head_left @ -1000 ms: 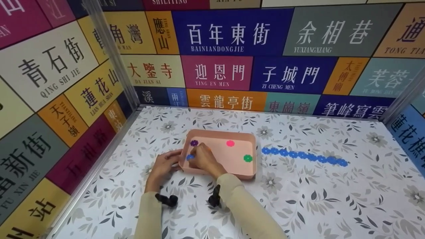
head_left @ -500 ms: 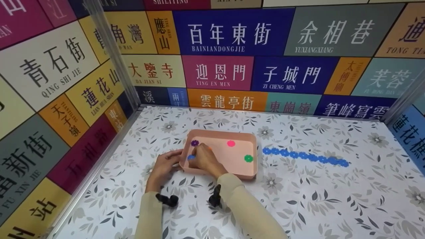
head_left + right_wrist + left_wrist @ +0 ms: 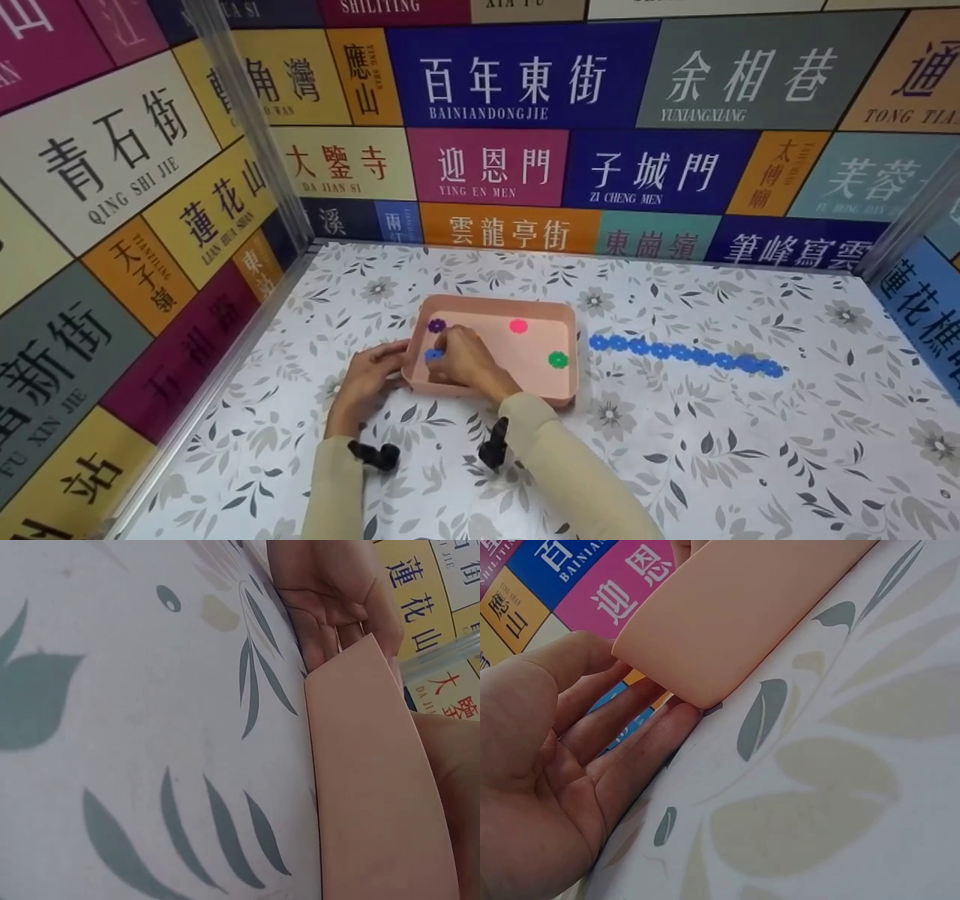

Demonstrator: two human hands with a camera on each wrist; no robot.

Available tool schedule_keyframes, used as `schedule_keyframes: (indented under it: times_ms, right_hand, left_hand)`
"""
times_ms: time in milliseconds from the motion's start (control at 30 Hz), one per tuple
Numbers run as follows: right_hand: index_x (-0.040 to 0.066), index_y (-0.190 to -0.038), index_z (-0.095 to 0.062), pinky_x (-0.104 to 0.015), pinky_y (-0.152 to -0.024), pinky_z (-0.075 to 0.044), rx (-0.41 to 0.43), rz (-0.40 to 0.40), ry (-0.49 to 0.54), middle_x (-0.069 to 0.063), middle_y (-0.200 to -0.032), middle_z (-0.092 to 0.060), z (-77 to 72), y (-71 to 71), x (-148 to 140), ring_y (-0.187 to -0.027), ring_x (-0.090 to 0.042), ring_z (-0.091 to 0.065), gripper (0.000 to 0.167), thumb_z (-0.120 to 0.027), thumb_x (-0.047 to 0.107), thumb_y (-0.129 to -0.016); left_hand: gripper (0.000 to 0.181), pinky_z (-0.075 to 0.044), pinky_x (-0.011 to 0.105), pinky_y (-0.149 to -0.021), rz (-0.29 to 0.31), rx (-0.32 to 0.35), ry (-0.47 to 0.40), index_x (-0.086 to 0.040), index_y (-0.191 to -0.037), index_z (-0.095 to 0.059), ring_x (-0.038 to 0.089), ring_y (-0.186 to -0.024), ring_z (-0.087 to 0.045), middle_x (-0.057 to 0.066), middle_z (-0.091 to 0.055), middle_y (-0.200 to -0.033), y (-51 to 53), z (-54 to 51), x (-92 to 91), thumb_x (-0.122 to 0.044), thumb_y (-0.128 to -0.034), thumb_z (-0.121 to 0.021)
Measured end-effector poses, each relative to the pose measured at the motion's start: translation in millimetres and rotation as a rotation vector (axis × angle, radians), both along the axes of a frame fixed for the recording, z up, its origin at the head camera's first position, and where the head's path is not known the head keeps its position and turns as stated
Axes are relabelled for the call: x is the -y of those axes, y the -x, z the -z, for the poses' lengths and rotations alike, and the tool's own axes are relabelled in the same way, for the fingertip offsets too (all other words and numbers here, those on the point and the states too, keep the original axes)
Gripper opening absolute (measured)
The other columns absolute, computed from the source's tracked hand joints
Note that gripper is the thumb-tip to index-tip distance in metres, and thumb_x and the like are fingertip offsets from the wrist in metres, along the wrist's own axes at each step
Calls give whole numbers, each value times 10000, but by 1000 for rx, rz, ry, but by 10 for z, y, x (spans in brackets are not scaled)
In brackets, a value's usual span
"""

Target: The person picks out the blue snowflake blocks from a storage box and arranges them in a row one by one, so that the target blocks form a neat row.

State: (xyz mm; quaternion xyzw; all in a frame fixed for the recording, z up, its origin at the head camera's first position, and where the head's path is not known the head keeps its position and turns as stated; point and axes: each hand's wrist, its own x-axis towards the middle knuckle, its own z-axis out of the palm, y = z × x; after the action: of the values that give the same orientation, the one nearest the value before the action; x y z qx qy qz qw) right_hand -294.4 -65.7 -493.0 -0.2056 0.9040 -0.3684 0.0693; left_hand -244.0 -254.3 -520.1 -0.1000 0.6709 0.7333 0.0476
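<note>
In the head view a shallow pink tray (image 3: 487, 303) stands on the table. My left hand (image 3: 369, 381) rests at the tray's left end. The left wrist view shows its loosely bent fingers (image 3: 645, 757) touching the tray corner. My right hand (image 3: 469, 364) reaches inside, pinching a small blue flower-shaped plastic piece (image 3: 433, 355) at its fingertips; its fingers partly hide the piece. A purple flower piece (image 3: 436, 325) lies behind that hand. A pink one (image 3: 518, 326) and a green one (image 3: 558, 360) lie farther right. In the right wrist view the tray wall hides the fingertips.
Right of the tray, a long row of blue flower pieces (image 3: 682, 352) lies on the leaf-patterned tablecloth (image 3: 720, 450). Walls printed with street signs (image 3: 525, 75) stand behind and to the left. A black wrist camera (image 3: 493, 444) sits at the right wrist.
The right hand and the blue piece have shifted slightly right within the tray. A bit of orange that showed beside the hand is now hidden. The left hand stays put.
</note>
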Motion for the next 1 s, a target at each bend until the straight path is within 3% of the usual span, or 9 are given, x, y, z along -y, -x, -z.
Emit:
schedule_keyframes:
  times_ms: [267, 533, 767, 1000]
  right_hand:
    - [63, -1016, -745, -366, -870, -566, -82, 42, -18, -68, -1014, -744, -7, 41, -155, -955, -224, -670, 298, -803, 256, -796]
    - [88, -1091, -712, -331, -805, -569, -46, 76, 48, -38, -1038, -712, -110, 113, -459, -896, -187, -636, 340, -799, 264, -814]
    - [85, -1039, -729, -375, -826, -566, -186, 124, 48, -69, -1035, -720, -237, 221, -849, -943, -234, -642, 282, -752, 232, -800]
    - [92, -1082, -722, -418, -823, -555, -256, 218, -15, -99, -1027, -710, -309, 281, -1295, -922, -238, -662, 327, -740, 273, -810]
  left_hand:
    - [372, -616, 338, -791, 4, -42, 14, -29, -1331, -631, 259, -1059, -700, 189, -666, -1310, -15, 36, 8, -90, -963, -642]
    - [373, -617, 362, -840, 3, -38, 4, -32, -1333, -628, 279, -1097, -690, 194, -657, -1319, -10, 18, -4, -70, -961, -624]
    - [357, -613, 374, -876, 3, -30, 61, -77, -1323, -644, 265, -1132, -680, 150, -657, -1333, -2, 26, -4, -89, -968, -608]
    - [366, -619, 383, -848, -1, -34, 25, -47, -1332, -628, 273, -1090, -691, 189, -651, -1329, 5, 35, -5, -69, -967, -616]
